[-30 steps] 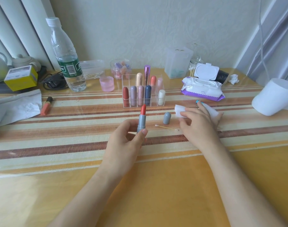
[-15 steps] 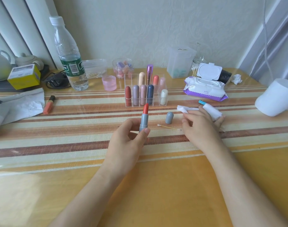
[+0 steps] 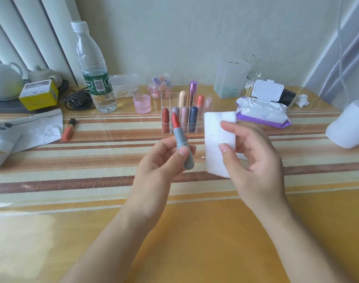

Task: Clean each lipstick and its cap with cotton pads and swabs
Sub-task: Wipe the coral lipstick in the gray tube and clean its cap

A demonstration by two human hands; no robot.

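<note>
left hand point(image 3: 160, 162) raised over the table point(image 3: 72, 180), thumb and fingers curled round the grey tube of an uncapped red lipstick point(image 3: 181, 139), bullet tilted up and left. right hand point(image 3: 254, 160) just to its right, pinching a white cotton pad point(image 3: 217, 139) between thumb and fingers. pad near the lipstick, not touching. swab tip point(image 3: 203, 157) shows on the table between them. clear organizer point(image 3: 168, 97) of capped lipsticks behind, wipes pack point(image 3: 262, 114) far right.
</note>
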